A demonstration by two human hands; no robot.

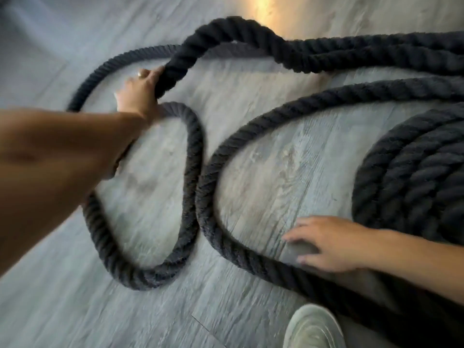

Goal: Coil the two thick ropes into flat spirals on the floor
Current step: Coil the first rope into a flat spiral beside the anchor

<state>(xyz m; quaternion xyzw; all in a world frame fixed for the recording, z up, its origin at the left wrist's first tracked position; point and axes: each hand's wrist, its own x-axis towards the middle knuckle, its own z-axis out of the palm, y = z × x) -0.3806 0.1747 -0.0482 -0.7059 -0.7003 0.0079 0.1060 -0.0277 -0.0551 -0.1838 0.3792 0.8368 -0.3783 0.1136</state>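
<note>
Left fingers (150, 76) curled round lifted dark rope (226, 33), right fingers (298, 237) spread flat on floor (263, 172), no legible writing

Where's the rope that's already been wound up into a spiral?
The coiled spiral lies flat on the floor at the right edge of the head view, just beyond the right hand.

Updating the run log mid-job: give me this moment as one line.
left hand: holds raised rope | right hand: open, on floor | coil: partly wound, right | loop: loose, flat | spirals: unfinished
</note>
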